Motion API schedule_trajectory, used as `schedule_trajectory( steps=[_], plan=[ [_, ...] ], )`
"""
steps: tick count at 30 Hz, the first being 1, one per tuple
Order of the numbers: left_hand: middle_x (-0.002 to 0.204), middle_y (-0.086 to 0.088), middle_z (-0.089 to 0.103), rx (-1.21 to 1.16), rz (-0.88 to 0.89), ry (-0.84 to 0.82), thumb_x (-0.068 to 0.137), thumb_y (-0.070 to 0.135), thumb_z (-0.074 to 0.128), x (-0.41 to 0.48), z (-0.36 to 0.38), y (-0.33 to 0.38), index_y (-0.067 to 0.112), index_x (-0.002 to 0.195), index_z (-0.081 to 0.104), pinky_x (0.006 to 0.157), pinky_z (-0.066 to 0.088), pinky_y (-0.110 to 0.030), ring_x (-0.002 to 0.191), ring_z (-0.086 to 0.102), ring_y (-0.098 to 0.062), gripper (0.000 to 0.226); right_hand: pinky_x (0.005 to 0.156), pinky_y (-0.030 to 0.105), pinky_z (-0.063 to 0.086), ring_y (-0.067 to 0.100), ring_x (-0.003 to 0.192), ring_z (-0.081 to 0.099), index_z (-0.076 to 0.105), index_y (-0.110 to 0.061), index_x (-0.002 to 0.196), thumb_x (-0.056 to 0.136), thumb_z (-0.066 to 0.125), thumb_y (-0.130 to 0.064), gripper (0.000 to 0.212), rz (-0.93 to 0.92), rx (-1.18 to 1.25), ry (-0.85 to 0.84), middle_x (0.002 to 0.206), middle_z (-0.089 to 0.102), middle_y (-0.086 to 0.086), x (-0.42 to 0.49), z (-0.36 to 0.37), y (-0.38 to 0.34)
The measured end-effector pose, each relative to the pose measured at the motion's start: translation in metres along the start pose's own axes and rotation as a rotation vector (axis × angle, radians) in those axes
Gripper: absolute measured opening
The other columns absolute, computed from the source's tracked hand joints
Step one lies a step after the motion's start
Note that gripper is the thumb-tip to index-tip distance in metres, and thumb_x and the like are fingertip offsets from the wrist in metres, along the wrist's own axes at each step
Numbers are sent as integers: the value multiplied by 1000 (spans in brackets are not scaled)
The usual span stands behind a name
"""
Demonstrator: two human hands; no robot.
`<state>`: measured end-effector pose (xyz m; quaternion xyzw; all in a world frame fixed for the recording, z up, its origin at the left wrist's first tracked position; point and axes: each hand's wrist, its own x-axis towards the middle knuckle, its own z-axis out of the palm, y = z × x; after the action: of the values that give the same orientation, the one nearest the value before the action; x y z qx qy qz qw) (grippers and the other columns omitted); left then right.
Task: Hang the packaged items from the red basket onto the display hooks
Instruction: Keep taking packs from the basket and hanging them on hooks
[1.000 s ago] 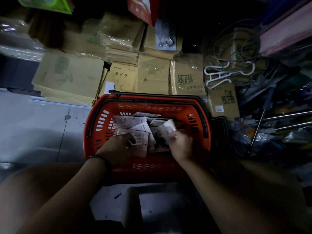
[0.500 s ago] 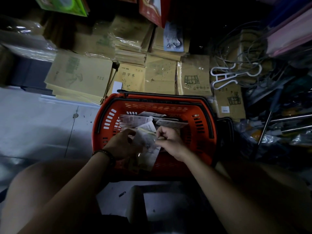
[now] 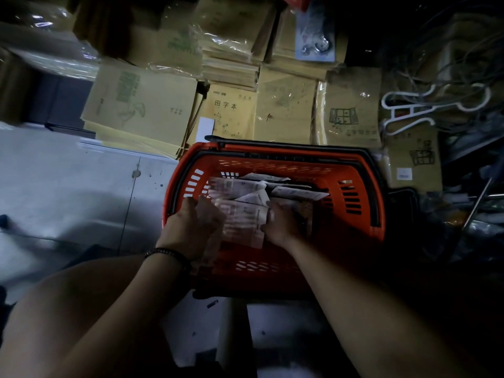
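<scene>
Down in basket [image 3: 272, 156], near side: gripping packets [image 3: 242, 218] with left hand [image 3: 191, 227], pinching same packets with right hand [image 3: 282, 226].

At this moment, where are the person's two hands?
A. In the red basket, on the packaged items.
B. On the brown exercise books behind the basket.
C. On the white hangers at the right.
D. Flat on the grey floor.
A: the left hand and the right hand both reach over the near rim of the red basket and hold the packaged items inside it.
</scene>
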<state>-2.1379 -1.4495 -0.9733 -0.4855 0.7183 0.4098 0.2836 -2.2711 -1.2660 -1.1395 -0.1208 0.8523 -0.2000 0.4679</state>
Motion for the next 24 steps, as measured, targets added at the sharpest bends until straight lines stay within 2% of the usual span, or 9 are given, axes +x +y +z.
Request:
schedule_trajectory(
  steps=[3, 5, 10, 14, 17, 19, 21, 22, 24],
  plan=[
    [138, -21, 62, 34, 8, 32, 103, 33, 68, 0, -2, -1, 21, 156, 32, 97, 52, -53, 125, 62, -42, 65, 115, 53, 44, 47, 152, 29, 23, -46, 159, 94, 68, -33, 79, 56, -133, -74, 168, 15, 27, 9, 9, -10],
    [135, -19, 64, 39, 6, 27, 102, 33, 68, 1, -4, 1, 25, 156, 33, 96, 52, -52, 123, 63, -41, 65, 115, 51, 44, 48, 152, 29, 22, -44, 159, 95, 66, -26, 80, 109, -151, -62, 168, 9, 29, 12, 16, -15],
    [134, -18, 63, -18, -29, -8, 101, 32, 70, 3, -6, 4, 17, 155, 32, 94, 51, -49, 123, 63, -39, 68, 111, 54, 45, 42, 148, 32, 40, -27, 144, 93, 66, -19, 57, 160, -231, 53, 156, 31, 23, 10, 29, -26],
    [139, -20, 60, 34, 16, 10, 102, 28, 69, -2, -9, 7, 15, 154, 33, 103, 51, -54, 128, 60, -43, 65, 106, 38, 46, 35, 135, 54, 55, -14, 140, 95, 60, -14, 45, 43, -167, 94, 143, 58, 17, 3, 32, -28],
    [140, -17, 61, 39, 88, 32, 101, 26, 71, -2, -11, 6, 22, 158, 30, 103, 50, -51, 127, 62, -40, 71, 102, 36, 49, 33, 130, 60, 57, -14, 144, 99, 59, -16, 45, -65, -89, 61, 140, 65, 13, -14, 32, -28],
    [138, -12, 63, 27, 145, 33, 101, 28, 71, -1, -11, 3, 37, 161, 28, 103, 51, -51, 128, 62, -38, 75, 98, 33, 53, 19, 123, 65, 57, -25, 145, 101, 60, -15, 46, -167, 11, 96, 136, 68, 2, -31, 30, -26],
    [141, -7, 65, 101, 193, 43, 103, 30, 66, 0, -9, -1, 46, 150, 46, 103, 52, -47, 128, 64, -34, 53, 94, 24, 54, 4, 114, 64, 51, -39, 147, 101, 62, -13, 55, -217, 158, 109, 133, 65, -12, -52, 20, -30],
    [141, -3, 66, 143, 216, 62, 104, 32, 64, 0, -8, -4, 49, 137, 56, 102, 53, -44, 125, 65, -30, 38, 94, 24, 54, 4, 112, 63, 50, -39, 149, 99, 63, -14, 57, -223, 212, 120, 130, 63, -14, -61, 13, -31],
    [135, 3, 71, 166, 268, 113, 104, 33, 61, -8, -8, -6, 51, 117, 68, 97, 55, -37, 116, 69, -24, 23, 84, 27, 50, 8, 98, 63, 55, -27, 139, 100, 66, -22, 40, -207, 214, 165, 114, 65, -11, -80, -5, -38]
  ],
)
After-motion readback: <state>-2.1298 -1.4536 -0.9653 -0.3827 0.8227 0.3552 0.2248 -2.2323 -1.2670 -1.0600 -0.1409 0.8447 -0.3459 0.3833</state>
